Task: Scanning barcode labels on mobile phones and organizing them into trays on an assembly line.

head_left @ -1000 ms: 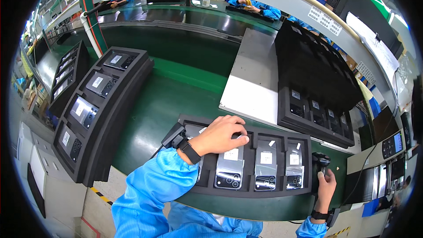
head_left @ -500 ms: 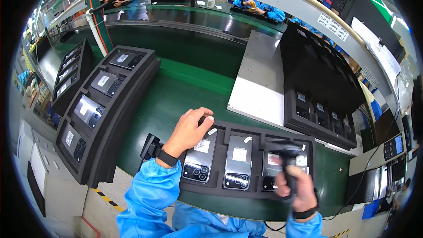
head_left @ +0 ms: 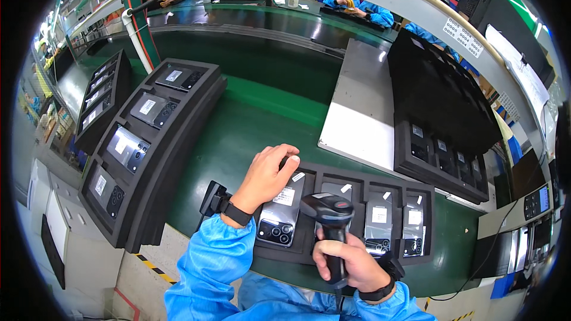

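Note:
My right hand is wrapped around the handle of a black barcode scanner, held over the second phone from the left and partly covering it. Below it lies a black foam tray with smartphones in its slots. At its far left corner my left hand grips the rim, thumb and forefinger either side of it. Just beside that hand is the leftmost phone, back up, with a white label and camera lenses. Two more phones, a third and a rightmost one, lie labelled to the right.
Stacked foam trays of phones stand at the left, another tray beyond them. A tall black tray stack rests on a white board at the right. A small device with a screen sits far right. Other people work across the line.
My right hand has swung the scanner left, from the right-hand phones to the second phone. My left hand stays at the tray corner. The whole view has shifted slightly.

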A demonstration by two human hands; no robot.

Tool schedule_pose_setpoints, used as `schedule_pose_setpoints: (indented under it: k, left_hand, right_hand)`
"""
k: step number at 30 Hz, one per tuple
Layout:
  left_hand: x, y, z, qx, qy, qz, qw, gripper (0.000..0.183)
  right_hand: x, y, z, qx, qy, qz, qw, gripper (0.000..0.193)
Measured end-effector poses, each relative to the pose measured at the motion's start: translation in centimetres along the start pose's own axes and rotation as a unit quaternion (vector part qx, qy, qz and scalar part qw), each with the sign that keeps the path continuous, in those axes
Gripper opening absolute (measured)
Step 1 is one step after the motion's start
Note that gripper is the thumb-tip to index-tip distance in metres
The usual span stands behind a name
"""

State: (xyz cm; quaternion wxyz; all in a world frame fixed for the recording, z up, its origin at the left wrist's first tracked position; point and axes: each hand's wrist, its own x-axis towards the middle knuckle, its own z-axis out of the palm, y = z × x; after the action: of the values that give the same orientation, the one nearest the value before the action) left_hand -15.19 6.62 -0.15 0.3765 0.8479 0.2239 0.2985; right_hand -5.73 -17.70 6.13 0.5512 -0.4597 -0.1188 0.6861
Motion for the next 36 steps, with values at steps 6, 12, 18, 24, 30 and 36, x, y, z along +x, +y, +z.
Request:
schedule_pose_setpoints:
  k: [6, 12, 18, 24, 30, 36]
  left_hand:
    - [-0.6, 1.1, 0.6, 0.195, 0.011, 0.086, 0.977, 0.046]
    - [-0.5, 1.7, 1.3, 0.319, -0.056, 0.066, 0.944, 0.065]
    - [0.0, 1.8, 1.5, 0.298, -0.084, 0.026, 0.95, 0.065]
    - [0.2, 1.6, 0.8, 0.155, -0.054, 0.029, 0.986, 0.047]
    - [0.0, 0.4, -0.2, -0.175, -0.023, -0.042, 0.983, 0.01]
    - [-0.1, -0.7, -0.5, -0.234, 0.002, -0.049, 0.971, 0.005]
  right_hand:
    - [-5.4, -1.7, -4.8, -0.123, 0.109, -0.075, 0.984, 0.031]
    - [-12.4, -2.6, -15.0, -0.227, 0.428, -0.265, 0.834, 0.021]
    - [-15.3, -1.1, -23.9, -0.278, 0.616, -0.226, 0.702, 0.016]
    - [-14.7, -1.1, -25.7, -0.273, 0.632, -0.213, 0.693, 0.013]
    - [-14.2, -2.1, -25.4, -0.275, 0.614, -0.198, 0.713, 0.013]
    - [-14.1, -2.3, -25.3, -0.275, 0.618, -0.179, 0.714, 0.014]
